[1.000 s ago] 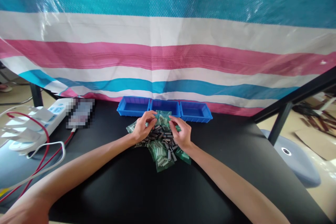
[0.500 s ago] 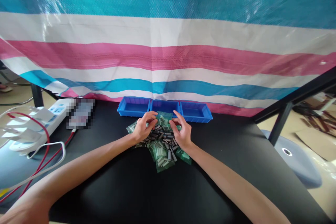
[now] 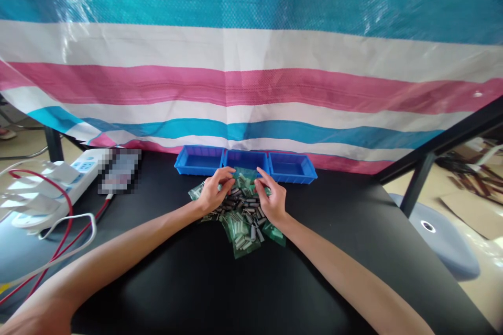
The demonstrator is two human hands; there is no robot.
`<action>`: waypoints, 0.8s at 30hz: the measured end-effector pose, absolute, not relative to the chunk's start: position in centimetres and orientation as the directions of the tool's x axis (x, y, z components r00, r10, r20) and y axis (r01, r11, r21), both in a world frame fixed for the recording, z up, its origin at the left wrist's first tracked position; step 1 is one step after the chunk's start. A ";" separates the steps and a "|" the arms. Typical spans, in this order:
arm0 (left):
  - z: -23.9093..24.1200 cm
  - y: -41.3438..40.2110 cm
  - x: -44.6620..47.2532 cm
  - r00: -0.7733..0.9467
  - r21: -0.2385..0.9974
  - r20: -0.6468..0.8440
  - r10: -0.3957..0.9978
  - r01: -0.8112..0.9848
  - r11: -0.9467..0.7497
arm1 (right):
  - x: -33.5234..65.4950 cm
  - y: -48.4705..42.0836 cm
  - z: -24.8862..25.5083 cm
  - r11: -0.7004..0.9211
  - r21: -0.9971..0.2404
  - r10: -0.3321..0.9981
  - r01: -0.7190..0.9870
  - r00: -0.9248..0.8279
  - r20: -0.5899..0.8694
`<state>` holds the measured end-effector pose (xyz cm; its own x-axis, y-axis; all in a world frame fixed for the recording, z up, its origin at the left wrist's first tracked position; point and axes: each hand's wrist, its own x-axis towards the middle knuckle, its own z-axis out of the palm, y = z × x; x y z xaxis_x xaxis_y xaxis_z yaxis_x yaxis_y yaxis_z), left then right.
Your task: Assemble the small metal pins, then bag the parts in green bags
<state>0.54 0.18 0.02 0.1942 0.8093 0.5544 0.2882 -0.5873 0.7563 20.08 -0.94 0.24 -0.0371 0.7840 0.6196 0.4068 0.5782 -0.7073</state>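
Note:
A heap of small dark and silvery cylindrical parts lies on the black table, mixed with green translucent plastic bags. One green plastic bag is spread between my two hands at the back of the heap. My left hand has its curled fingers and thumb at that bag's left edge. At its right edge is my right hand, index finger and thumb bent toward it; the exact grip is partly hidden. Nearer to me, another green bag holds pale cylindrical pieces. A further green bag lies below my right wrist.
Three joined blue bins stand behind the heap. A white power strip with plugs and red and white cables occupies the left side. A striped tarp hangs behind the table. Beyond the right edge is a grey stool.
My right index fingertip has shifted slightly left and down toward the bag. My left hand stays almost still, and the heap looks unchanged. The camera view has moved very slightly.

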 end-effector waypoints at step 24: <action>0.5 0.3 0.3 0.234 0.693 0.537 0.810 0.425 -0.582 | 20.1 -1.0 0.2 0.574 -0.713 0.786 0.404 -0.027 0.617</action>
